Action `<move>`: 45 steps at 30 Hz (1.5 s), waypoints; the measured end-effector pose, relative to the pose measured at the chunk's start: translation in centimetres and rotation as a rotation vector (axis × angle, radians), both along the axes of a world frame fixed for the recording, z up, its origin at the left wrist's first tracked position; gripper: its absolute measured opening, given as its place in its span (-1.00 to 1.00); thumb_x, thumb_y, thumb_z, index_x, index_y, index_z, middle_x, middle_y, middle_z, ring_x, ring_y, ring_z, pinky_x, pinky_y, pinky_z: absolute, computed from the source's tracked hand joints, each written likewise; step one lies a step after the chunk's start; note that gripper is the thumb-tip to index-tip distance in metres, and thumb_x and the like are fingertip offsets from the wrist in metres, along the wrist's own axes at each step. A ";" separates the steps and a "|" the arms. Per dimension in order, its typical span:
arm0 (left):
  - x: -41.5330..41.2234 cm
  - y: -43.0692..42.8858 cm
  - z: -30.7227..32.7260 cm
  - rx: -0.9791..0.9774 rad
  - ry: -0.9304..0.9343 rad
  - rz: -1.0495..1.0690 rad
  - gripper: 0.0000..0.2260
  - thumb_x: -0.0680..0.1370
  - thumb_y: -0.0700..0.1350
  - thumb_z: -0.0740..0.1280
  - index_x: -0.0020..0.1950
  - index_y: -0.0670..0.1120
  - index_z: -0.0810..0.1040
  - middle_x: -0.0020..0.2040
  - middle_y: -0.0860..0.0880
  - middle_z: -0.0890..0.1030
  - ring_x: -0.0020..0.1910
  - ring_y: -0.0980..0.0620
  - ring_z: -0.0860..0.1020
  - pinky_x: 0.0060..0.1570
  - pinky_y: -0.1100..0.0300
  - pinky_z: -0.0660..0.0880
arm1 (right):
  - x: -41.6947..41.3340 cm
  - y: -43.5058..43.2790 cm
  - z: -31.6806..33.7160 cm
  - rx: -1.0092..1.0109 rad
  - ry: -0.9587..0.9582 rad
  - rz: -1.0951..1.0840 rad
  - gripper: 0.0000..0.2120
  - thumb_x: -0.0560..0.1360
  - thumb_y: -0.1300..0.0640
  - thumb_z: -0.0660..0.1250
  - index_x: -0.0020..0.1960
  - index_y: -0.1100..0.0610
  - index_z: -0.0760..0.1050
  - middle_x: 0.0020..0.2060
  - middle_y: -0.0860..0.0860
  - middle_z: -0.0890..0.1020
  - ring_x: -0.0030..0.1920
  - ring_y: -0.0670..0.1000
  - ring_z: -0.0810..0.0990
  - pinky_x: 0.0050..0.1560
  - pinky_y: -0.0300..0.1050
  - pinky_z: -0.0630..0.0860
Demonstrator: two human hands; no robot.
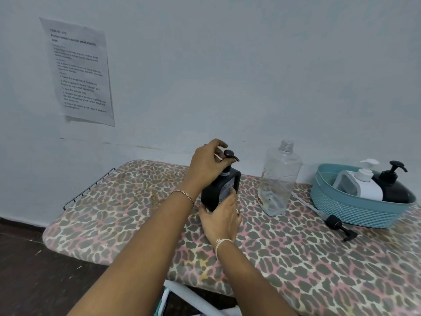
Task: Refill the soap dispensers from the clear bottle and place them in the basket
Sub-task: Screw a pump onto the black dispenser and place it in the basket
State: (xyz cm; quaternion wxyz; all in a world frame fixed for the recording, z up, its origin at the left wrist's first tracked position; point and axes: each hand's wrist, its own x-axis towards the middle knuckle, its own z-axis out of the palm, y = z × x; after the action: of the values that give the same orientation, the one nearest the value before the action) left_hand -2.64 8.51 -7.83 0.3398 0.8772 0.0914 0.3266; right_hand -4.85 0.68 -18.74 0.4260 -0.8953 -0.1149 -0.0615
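A black square soap dispenser (224, 187) stands upright on the leopard-print board (127, 213). My left hand (208, 166) grips its black pump head at the top. My right hand (222, 218) holds the dispenser's body low down from the front. To the right stands the clear bottle (279, 181), uncapped and nearly empty. Its loose black pump with a long tube (335, 222) lies on the board beside it. Further right, the blue basket (355, 213) holds a white pump dispenser (366, 182) and a black pump dispenser (393, 187).
A printed sheet (79, 71) is taped to the pale wall behind. The board has a wire rack (88, 189) at its left end and a dark floor (27, 270) below its left edge. White frame parts (193, 297) show under the near edge.
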 end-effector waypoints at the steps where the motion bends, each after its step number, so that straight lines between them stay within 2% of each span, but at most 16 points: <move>1: -0.1 0.0 -0.4 -0.026 -0.006 0.004 -0.68 0.40 0.00 0.52 0.08 0.01 0.53 -0.15 0.09 0.60 -0.21 0.17 0.57 -0.14 0.25 0.54 | 0.0 0.0 0.0 0.001 0.000 0.001 -0.09 0.39 -0.13 0.41 0.52 0.16 -0.02 0.45 0.07 0.28 0.43 0.07 0.29 0.44 0.05 0.19; 3: -0.4 -0.2 -0.8 -0.077 -0.014 0.008 -0.68 0.35 0.03 0.56 0.01 0.03 0.53 -0.15 0.16 0.60 -0.27 0.24 0.58 -0.25 0.42 0.48 | 0.1 0.0 -0.1 0.005 -0.002 0.006 -0.10 0.39 -0.13 0.41 0.51 0.15 -0.01 0.45 0.07 0.28 0.43 0.07 0.29 0.43 0.05 0.20; 7: -0.4 -0.2 -1.3 -0.156 -0.001 0.054 -0.64 0.30 0.00 0.59 -0.03 0.04 0.50 -0.18 0.20 0.58 -0.18 0.18 0.59 -0.20 0.39 0.48 | 0.2 0.1 -0.3 0.007 -0.017 0.009 -0.10 0.40 -0.15 0.40 0.52 0.16 -0.01 0.46 0.08 0.27 0.44 0.07 0.29 0.42 0.05 0.20; 11: -0.3 -0.2 -1.3 -0.211 0.009 0.060 -0.66 0.30 -0.04 0.60 -0.05 -0.01 0.53 -0.20 0.17 0.59 -0.21 0.25 0.56 -0.28 0.54 0.42 | 0.5 0.0 -0.4 0.056 0.005 -0.004 -0.09 0.39 -0.19 0.40 0.52 0.14 0.01 0.46 0.07 0.29 0.43 0.08 0.30 0.44 0.08 0.19; 16: -0.7 -0.5 -1.1 -0.186 0.021 0.103 -0.72 0.31 -0.03 0.59 -0.12 -0.04 0.56 -0.19 0.12 0.61 -0.22 0.19 0.56 -0.26 0.48 0.41 | 0.3 0.2 -0.2 0.181 -0.001 -0.020 -0.16 0.28 -0.30 0.40 0.42 0.02 0.20 0.28 -0.02 0.49 0.26 0.04 0.49 0.30 0.14 0.38; 18: -1.0 -0.7 -1.1 -0.166 0.015 0.129 -0.72 0.32 -0.01 0.58 -0.12 -0.05 0.56 -0.18 0.12 0.60 -0.19 0.14 0.57 -0.19 0.36 0.46 | 0.2 0.1 -0.1 0.187 -0.002 -0.015 -0.20 0.25 -0.32 0.40 0.36 -0.01 0.27 0.22 -0.04 0.51 0.21 0.04 0.52 0.23 0.14 0.42; 21: -1.5 -1.0 -1.3 -0.137 0.028 0.155 -0.73 0.34 0.02 0.56 -0.10 -0.02 0.56 -0.14 0.13 0.61 -0.16 0.13 0.58 -0.12 0.25 0.51 | 0.2 -0.1 0.0 0.217 -0.007 0.001 -0.36 0.22 -0.28 0.42 0.20 -0.03 0.39 0.06 -0.06 0.53 0.07 0.02 0.56 0.13 0.13 0.49; 24: -2.1 -1.0 -1.4 -0.131 0.051 0.184 -0.79 0.38 0.02 0.52 -0.06 0.04 0.58 -0.06 0.13 0.65 -0.08 0.13 0.61 -0.06 0.13 0.58 | -0.1 -0.5 0.0 0.295 -0.009 0.045 -0.47 0.22 -0.19 0.46 0.13 -0.10 0.42 -0.05 -0.14 0.56 -0.04 -0.06 0.58 0.02 0.05 0.55; 27: -2.9 -0.6 -1.4 -0.184 0.067 0.206 -0.78 0.41 -0.03 0.47 0.03 0.01 0.60 -0.07 0.12 0.63 -0.07 0.12 0.59 -0.09 0.18 0.55 | -0.3 -1.2 0.3 0.342 0.021 0.100 -0.56 0.27 -0.06 0.49 0.07 -0.09 0.40 -0.14 -0.15 0.57 -0.10 -0.05 0.59 -0.09 -0.05 0.55; 29: -3.3 -0.5 -1.5 -0.265 0.066 0.185 -0.82 0.39 -0.09 0.46 -0.03 -0.02 0.59 -0.12 0.10 0.63 -0.08 0.09 0.60 -0.14 0.22 0.52 | -0.2 -1.9 0.9 0.340 0.072 0.119 -0.55 0.29 -0.06 0.50 0.06 -0.07 0.36 -0.13 -0.13 0.56 -0.09 -0.03 0.58 -0.10 -0.07 0.54; 33: -4.1 -0.8 -1.8 -0.374 0.027 0.142 -0.86 0.37 -0.12 0.46 -0.10 -0.07 0.59 -0.14 0.05 0.66 -0.11 0.07 0.63 -0.12 0.16 0.58 | 0.2 -3.3 2.1 0.352 0.134 0.183 -0.59 0.34 -0.10 0.43 0.09 -0.07 0.34 -0.11 -0.12 0.56 -0.11 -0.05 0.57 -0.11 -0.07 0.53; 35: -4.5 -1.3 -1.8 -0.373 0.007 0.107 -0.79 0.37 -0.05 0.53 -0.08 -0.05 0.58 -0.14 0.06 0.65 -0.16 0.10 0.62 -0.18 0.25 0.56 | 0.6 -4.1 2.2 0.372 0.116 0.204 -0.66 0.38 0.01 0.40 0.09 -0.08 0.38 -0.11 -0.12 0.57 -0.10 -0.04 0.58 -0.10 -0.08 0.54; 37: -4.8 -1.7 -1.8 -0.340 -0.015 0.079 -0.73 0.34 0.00 0.56 -0.07 -0.04 0.58 -0.14 0.05 0.65 -0.20 0.10 0.61 -0.20 0.24 0.55 | 1.0 -4.8 2.1 0.393 0.123 0.234 -0.67 0.40 0.11 0.38 0.12 -0.09 0.41 -0.10 -0.12 0.59 -0.09 -0.03 0.59 -0.11 -0.11 0.55; 40: -5.1 -2.0 -1.8 -0.317 -0.018 0.078 -0.78 0.35 -0.07 0.55 -0.09 -0.03 0.58 -0.17 0.04 0.65 -0.20 0.08 0.61 -0.19 0.22 0.56 | 1.9 -5.7 2.1 0.433 0.157 0.297 -0.54 0.40 0.21 0.34 0.22 -0.16 0.42 -0.04 -0.11 0.63 -0.06 -0.03 0.62 -0.02 0.00 0.60; 42: -5.2 -2.1 -2.0 -0.344 0.004 0.046 -0.78 0.35 -0.11 0.55 -0.08 0.00 0.58 -0.18 0.08 0.65 -0.18 0.14 0.61 -0.16 0.28 0.56 | 2.1 -6.4 2.1 0.458 0.181 0.339 -0.49 0.43 0.26 0.32 0.26 -0.18 0.39 0.02 -0.08 0.63 -0.03 -0.05 0.63 0.02 -0.02 0.60; 45: -5.3 -2.5 -2.5 -0.477 0.018 -0.036 -0.73 0.29 -0.09 0.49 -0.06 0.11 0.58 -0.10 0.06 0.68 -0.07 0.09 0.65 0.01 0.06 0.61 | 2.1 -7.0 1.6 0.472 0.203 0.356 -0.51 0.45 0.24 0.31 0.29 -0.15 0.39 0.02 -0.11 0.63 -0.01 -0.07 0.62 0.06 -0.02 0.59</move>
State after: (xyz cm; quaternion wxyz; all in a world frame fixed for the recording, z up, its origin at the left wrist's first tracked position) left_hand -7.90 6.00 -10.37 0.5424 0.7764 0.1533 0.2820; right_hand -2.80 -6.31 -17.18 0.6355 -0.7390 -0.2093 0.0791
